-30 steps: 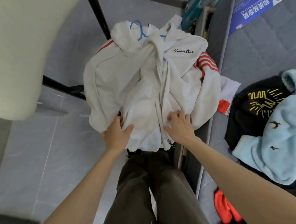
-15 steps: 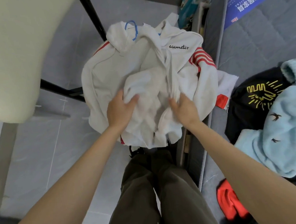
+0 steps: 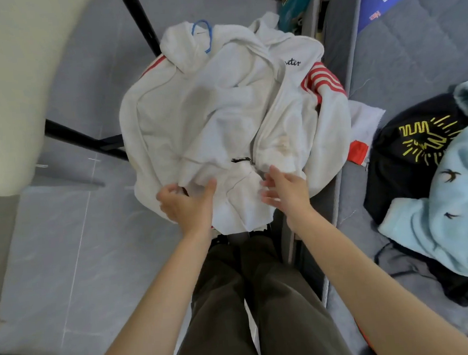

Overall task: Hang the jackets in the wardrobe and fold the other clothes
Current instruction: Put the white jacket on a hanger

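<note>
Both hands have dropped from the middle of the white jacket (image 3: 223, 117) to its lower hem since half a second ago, and the zip pull (image 3: 241, 160) now shows. We see the jacket bunched on a blue hanger (image 3: 206, 36), in front of the person's legs, between a dark metal frame (image 3: 138, 20) and the edge of a grey mattress (image 3: 412, 54); what bears it is hidden. The left hand (image 3: 187, 205) curls round a fold of the hem, while the right hand (image 3: 285, 194), fingers spread and blurred, reaches at the cloth just beside the zip, the two hands a little apart. We judge this to be the straightening of the front before hanging. Next, we think, the front edges need drawing level and the hanger lifting by its hook; no wardrobe is in view. On the mattress a black garment (image 3: 408, 148) and a pale blue fleece (image 3: 451, 217) wait.
</note>
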The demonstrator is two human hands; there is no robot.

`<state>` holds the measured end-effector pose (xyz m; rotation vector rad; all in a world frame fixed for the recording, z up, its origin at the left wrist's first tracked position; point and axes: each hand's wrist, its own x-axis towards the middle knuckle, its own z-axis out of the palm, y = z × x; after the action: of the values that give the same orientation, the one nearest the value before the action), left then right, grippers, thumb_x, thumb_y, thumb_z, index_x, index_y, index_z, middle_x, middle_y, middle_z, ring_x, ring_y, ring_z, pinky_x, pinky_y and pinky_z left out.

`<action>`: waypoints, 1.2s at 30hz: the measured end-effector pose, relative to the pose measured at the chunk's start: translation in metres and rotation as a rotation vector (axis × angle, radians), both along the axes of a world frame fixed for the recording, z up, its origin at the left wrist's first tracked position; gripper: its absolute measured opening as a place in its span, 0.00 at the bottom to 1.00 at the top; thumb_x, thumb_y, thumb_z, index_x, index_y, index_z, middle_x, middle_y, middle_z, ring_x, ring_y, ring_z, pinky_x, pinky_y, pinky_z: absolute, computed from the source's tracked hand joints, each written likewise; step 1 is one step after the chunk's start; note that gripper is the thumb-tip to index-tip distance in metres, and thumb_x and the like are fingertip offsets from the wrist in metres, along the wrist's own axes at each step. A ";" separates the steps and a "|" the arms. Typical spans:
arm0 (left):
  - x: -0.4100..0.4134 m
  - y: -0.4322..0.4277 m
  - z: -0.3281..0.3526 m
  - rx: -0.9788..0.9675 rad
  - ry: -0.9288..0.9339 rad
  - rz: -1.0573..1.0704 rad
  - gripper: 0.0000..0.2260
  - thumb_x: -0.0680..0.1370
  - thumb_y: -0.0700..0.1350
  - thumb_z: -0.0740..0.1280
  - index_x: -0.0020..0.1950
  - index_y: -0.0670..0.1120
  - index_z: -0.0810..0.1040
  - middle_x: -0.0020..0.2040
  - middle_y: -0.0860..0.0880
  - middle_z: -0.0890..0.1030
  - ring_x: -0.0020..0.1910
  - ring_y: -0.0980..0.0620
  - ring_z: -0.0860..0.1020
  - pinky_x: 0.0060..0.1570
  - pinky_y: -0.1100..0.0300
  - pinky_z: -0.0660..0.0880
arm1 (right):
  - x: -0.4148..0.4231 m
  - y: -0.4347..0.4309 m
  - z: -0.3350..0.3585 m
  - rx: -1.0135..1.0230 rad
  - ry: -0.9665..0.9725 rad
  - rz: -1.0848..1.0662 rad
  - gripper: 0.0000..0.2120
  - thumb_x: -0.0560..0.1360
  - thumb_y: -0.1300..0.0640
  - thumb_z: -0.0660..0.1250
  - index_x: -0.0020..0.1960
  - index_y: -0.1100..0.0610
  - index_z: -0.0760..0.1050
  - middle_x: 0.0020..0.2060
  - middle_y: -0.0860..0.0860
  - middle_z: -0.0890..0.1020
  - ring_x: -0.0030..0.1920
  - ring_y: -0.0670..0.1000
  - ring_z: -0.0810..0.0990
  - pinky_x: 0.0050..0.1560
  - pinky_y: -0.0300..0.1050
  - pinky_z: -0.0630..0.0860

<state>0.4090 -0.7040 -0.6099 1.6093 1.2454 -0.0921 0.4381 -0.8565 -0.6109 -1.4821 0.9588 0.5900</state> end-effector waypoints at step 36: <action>0.006 0.011 -0.026 -0.660 -0.058 -0.068 0.07 0.75 0.41 0.71 0.52 0.42 0.81 0.49 0.47 0.85 0.48 0.52 0.83 0.42 0.61 0.80 | 0.021 0.011 -0.049 0.205 0.094 -0.253 0.15 0.65 0.61 0.79 0.33 0.58 0.72 0.29 0.53 0.75 0.29 0.47 0.76 0.44 0.41 0.82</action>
<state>0.4154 -0.6931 -0.6355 1.0672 0.9741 -0.4483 0.4595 -0.8455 -0.6600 -1.1389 1.1052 0.5581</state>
